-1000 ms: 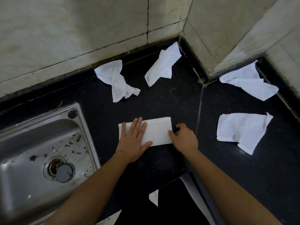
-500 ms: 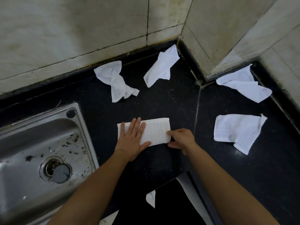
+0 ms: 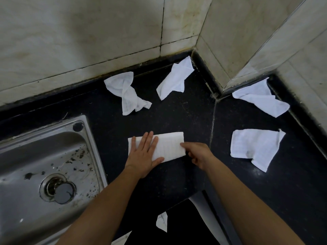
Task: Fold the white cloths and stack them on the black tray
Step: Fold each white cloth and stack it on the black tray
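Folding was the step in hand: the folded cloth [image 3: 169, 147], a narrow strip on the black bench [image 3: 177, 119], lay under the left hand [image 3: 144, 156], which pressed flat, fingers straight, on its left half. The right hand [image 3: 199, 153], fingers curled, pinched the strip's right end. The next move probably called for carrying that end over toward the left hand (which would have to lift clear). Four loose cloths [image 3: 254, 147] lay beyond and right of the hands; the tray could not be made out.
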Motion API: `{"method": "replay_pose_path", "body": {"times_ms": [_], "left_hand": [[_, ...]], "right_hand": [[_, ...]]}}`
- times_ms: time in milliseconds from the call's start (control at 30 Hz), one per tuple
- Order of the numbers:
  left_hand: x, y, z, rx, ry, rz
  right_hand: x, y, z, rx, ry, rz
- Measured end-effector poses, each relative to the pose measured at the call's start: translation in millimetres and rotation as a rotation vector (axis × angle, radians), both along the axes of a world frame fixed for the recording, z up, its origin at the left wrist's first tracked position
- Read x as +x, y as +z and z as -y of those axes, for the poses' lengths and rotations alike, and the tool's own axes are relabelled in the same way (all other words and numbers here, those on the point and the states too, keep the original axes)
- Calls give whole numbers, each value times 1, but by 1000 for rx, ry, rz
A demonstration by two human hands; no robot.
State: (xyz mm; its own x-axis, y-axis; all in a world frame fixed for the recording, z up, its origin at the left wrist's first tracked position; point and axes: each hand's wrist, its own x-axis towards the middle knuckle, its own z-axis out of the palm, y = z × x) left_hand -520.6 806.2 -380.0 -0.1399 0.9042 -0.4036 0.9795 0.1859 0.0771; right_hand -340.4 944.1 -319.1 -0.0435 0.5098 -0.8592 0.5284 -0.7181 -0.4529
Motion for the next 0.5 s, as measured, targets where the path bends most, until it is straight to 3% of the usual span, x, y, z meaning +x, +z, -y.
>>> {"method": "replay_pose_path", "body": {"times_ms": [133,233,300,367,433,500], "left_hand": [[-2,7,5,122,93,48],[-6,19,21,369,545,216],[-14,25,32,467,970,463],[-24,32,37,428,1327,811],[-31,37,40,371,1536,1110],[-35,43,44,337,1587,1274]], "right_hand": [[-6,7,4,155,45,-53],[-23,7,14,272,102,-116],[-37,6,24,330,165,-138],[-54,6,34,383,267,-144],[-72,4,47,425,379,-144],[-88,-2,60,447,493,-130]]}}
